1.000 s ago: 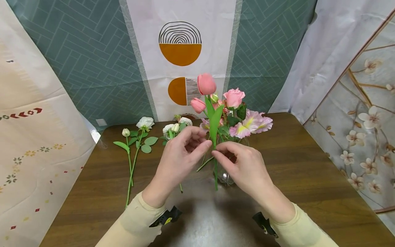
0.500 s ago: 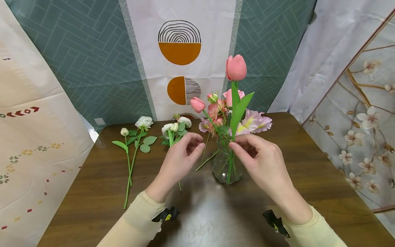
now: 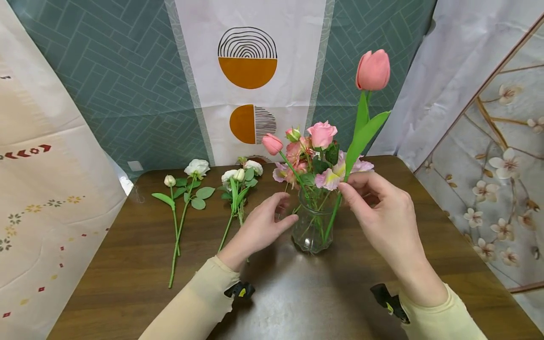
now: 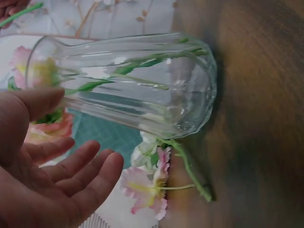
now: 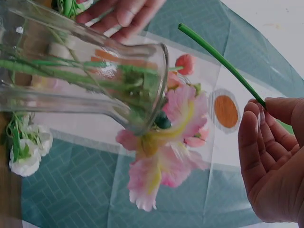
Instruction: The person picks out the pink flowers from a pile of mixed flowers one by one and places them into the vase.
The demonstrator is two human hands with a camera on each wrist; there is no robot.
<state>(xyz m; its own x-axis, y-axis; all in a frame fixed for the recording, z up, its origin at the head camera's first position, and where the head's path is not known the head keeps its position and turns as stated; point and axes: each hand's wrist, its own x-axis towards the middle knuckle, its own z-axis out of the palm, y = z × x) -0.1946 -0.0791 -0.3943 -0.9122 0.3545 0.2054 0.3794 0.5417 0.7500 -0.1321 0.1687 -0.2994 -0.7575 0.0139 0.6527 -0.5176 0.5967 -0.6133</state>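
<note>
My right hand (image 3: 386,215) pinches the green stem of a pink tulip (image 3: 373,71) between thumb and fingers, holding it upright to the right of the glass vase (image 3: 309,236). In the right wrist view the lower end of the tulip's stem (image 5: 223,61) hangs free, apart from the vase's mouth. Beside the vase on the left is my left hand (image 3: 264,225), its fingers spread and loosely bent, holding nothing. The left wrist view shows its thumb near the vase's neck; whether they touch I cannot tell. Several flowers stand in the vase, among them a pink rose (image 3: 322,134) and a small tulip bud (image 3: 272,144).
White flowers (image 3: 197,168) with long stems lie on the wooden table (image 3: 127,245) at the left. Another white bunch (image 3: 239,175) lies nearer the vase. A cut stem and a pink-and-yellow bloom (image 4: 142,190) are behind the vase. Patterned cloth (image 3: 148,80) hangs behind the table.
My right hand has carried the tulip rightward and up, from in front of the vase to its right side. The left hand has let the tulip be and shifted right, closer to the vase.
</note>
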